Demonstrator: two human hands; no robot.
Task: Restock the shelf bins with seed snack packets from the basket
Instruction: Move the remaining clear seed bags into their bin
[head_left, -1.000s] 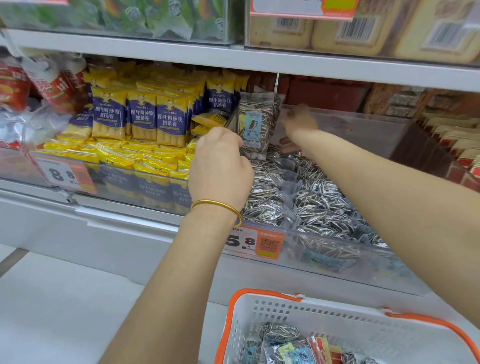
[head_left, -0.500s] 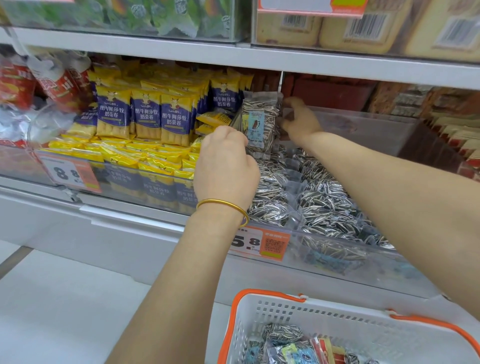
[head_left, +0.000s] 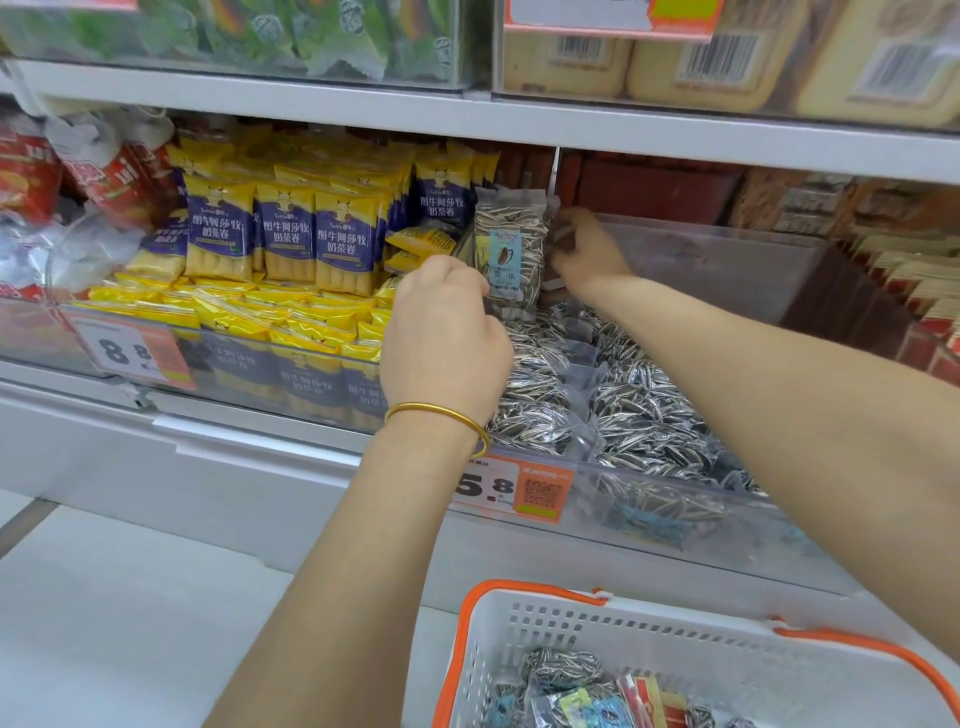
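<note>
At left bin edge, 1 upright packet

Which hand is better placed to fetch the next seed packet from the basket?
Probably left: the left hand sits at the seed bin's front, nearer the basket, while the right hand reaches deep beside the upright packet.
</note>
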